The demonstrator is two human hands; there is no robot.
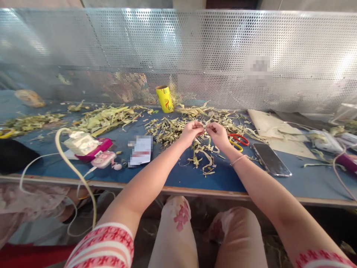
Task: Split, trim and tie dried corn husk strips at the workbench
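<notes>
My knees (195,230) sit nearest, under the blue table's (167,178) near edge, and above them my left hand (192,132) and right hand (217,134) meet, each pinching one end of a short leaf strip (205,127) whose long axis runs left to right between my fingertips. It hangs over the heap of pale leaf scraps (200,149) mid-table. Right lie red and yellow scissors (239,140) and a dark phone (272,159); a yellow roll (164,98) stands far behind.
</notes>
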